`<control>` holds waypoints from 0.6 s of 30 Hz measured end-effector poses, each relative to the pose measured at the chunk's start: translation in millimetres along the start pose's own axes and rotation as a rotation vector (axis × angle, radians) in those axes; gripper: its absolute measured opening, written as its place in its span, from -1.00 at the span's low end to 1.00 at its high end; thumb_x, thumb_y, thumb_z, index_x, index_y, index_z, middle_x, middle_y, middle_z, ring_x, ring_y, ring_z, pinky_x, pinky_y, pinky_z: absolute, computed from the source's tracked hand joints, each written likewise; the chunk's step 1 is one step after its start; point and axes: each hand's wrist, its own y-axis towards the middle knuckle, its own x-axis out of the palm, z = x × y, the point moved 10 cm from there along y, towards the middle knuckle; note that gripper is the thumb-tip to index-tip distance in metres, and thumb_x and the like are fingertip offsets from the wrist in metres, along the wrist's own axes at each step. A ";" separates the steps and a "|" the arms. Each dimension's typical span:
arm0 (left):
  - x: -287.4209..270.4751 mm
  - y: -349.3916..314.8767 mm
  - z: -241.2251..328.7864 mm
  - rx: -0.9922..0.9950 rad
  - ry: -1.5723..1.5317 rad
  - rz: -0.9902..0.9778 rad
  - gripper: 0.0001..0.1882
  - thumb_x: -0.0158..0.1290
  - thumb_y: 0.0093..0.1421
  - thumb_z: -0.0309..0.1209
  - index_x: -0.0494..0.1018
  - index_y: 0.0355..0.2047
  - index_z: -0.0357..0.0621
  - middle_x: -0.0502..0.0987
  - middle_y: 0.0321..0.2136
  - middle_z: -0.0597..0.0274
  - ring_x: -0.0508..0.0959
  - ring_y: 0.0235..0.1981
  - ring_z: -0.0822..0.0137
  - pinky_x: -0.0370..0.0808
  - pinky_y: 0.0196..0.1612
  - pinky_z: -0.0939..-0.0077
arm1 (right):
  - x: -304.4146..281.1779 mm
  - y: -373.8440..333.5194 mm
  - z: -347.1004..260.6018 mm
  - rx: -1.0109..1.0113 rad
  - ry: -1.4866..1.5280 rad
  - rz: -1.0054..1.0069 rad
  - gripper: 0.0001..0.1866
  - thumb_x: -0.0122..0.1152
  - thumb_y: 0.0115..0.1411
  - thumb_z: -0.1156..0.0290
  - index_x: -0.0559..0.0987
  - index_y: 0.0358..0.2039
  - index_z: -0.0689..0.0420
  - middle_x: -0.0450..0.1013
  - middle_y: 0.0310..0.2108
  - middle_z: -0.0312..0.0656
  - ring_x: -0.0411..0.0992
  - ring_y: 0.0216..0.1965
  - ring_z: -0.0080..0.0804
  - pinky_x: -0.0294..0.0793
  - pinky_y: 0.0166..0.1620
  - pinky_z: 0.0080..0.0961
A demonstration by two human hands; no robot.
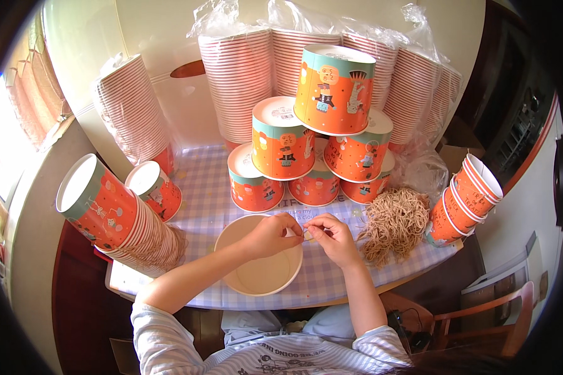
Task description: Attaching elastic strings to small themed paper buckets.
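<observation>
My left hand (274, 235) is over the far rim of a large open paper bucket (259, 275), white inside. Close beside it, just off the bucket's right rim, is my right hand (335, 240). The fingertips of both hands are pinched together and nearly meet. A small pale thing shows between them, too small to name. To the right of my right hand lies a loose heap of tan twisted cords (394, 225).
Beyond my hands orange paper buckets (334, 87) stand upside down in a pyramid. Tall plastic-wrapped stacks (234, 87) rise behind. Nested buckets (116, 215) stand at left, cups with cord handles (466, 200) at right. A wooden chair (481, 319) is at lower right.
</observation>
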 end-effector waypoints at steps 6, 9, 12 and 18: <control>-2.0 -1.9 -13.0 -0.205 -0.021 -0.027 -0.84 0.12 -0.02 -0.38 0.47 -0.50 -0.22 0.46 -0.56 0.25 0.40 -0.54 0.52 0.35 -0.48 0.61 | -1.3 0.3 -2.9 0.016 -0.090 0.018 -0.89 0.13 0.06 0.47 0.53 -0.39 0.22 0.41 -0.43 -0.30 0.31 -0.45 -0.64 0.30 -0.40 -0.71; 0.5 1.0 -18.2 -0.143 -0.138 -0.025 -0.86 0.10 0.00 -0.41 0.44 -0.49 -0.23 0.46 -0.54 0.29 0.39 -0.52 0.57 0.34 -0.47 0.67 | -1.2 0.3 -2.6 0.009 -0.080 0.021 -0.90 0.13 0.05 0.48 0.53 -0.40 0.20 0.41 -0.44 -0.30 0.32 -0.47 -0.65 0.29 -0.42 -0.72; 3.7 2.1 -20.0 -0.138 -0.422 -0.032 -0.87 0.06 0.01 -0.46 0.41 -0.44 -0.25 0.46 -0.52 0.30 0.41 -0.49 0.57 0.35 -0.43 0.69 | -1.1 0.2 -1.6 0.009 -0.061 0.016 -0.91 0.14 0.04 0.49 0.53 -0.40 0.19 0.41 -0.44 -0.31 0.30 -0.48 -0.67 0.29 -0.44 -0.73; 7.2 0.4 -21.9 -0.238 -0.580 -0.037 -0.81 0.04 0.01 -0.50 0.35 -0.34 -0.27 0.46 -0.52 0.28 0.44 -0.45 0.56 0.35 -0.39 0.71 | 1.5 1.0 -1.1 0.015 -0.012 0.010 -0.91 0.17 0.01 0.51 0.54 -0.41 0.19 0.40 -0.46 -0.33 0.25 -0.56 -0.72 0.25 -0.49 -0.76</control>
